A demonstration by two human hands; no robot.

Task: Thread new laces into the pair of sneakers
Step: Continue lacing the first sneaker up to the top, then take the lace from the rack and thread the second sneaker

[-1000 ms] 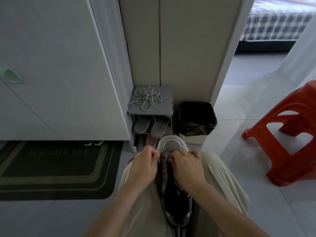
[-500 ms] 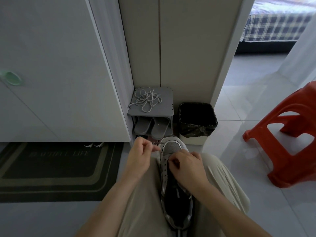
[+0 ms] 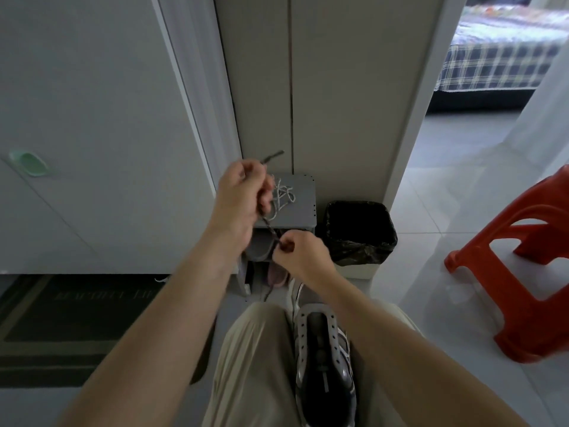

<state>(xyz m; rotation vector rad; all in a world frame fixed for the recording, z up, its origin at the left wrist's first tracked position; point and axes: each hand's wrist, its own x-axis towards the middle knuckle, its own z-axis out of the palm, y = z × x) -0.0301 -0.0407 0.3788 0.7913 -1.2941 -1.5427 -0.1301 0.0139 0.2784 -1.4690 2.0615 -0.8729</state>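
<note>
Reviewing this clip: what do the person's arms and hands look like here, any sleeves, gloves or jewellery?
Both forearms are bare right to the bottom of the frame, with no sleeve showing. The left hand and right hand are ungloved, with no ring, watch or bracelet visible. Light beige trousers cover the lap below.

Forward, centre: blocked by the grey shoe rack (image 3: pixel 300 208) standing against the cabinet doors (image 3: pixel 323 87); loose white laces (image 3: pixel 283 195) lie on its top.
Right of rack: black-lined waste bin (image 3: pixel 360 232) just beside it, no gap to pass between.
Far right: red plastic stool (image 3: pixel 529 272); bare tiled floor (image 3: pixel 431 272) between stool and bin is open.
Left: white door (image 3: pixel 92 134) closes that side; dark doormat (image 3: pixel 61 328) lies flat on the floor, low.
Mid-air: left hand (image 3: pixel 243 198) and right hand (image 3: pixel 297 252) hold a dark lace (image 3: pixel 271 229) taut between them, crossing the space before the rack.
Below: sneaker (image 3: pixel 323 359) fills the lap between the knees.
</note>
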